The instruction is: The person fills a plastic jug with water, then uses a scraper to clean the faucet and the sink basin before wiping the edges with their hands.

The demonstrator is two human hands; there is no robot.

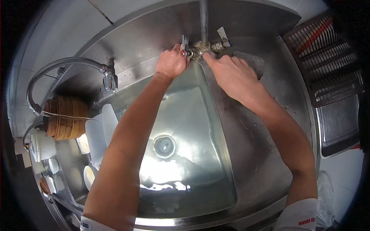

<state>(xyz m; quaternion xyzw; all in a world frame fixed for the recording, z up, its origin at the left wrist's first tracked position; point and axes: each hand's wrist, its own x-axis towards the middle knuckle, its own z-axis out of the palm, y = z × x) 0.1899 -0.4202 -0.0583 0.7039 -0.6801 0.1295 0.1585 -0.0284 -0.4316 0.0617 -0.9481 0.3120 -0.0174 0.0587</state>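
Observation:
My left hand [172, 62] is closed, its curled fingers pressed against the left side of the faucet [201, 49], beside a lever with a red dot [184, 53]. What those fingers hold, if anything, is hidden. My right hand [237, 77] reaches to the faucet's other side, with a fingertip touching its base. From behind its bent knuckles a grey mesh cloth [254, 63] sticks out, and the hand appears closed on it. Below the faucet, clear water covers the bottom of the steel sink [225, 154], with the round drain [164, 146] visible through it.
At left, a curved hose with a chrome spray head [110, 81] hangs from the wall. Under it stand stacked bamboo steamers [66, 117] and white containers [104, 127]. Dark slotted racks [327, 57] and a metal tray [338, 119] lie beyond the right edge.

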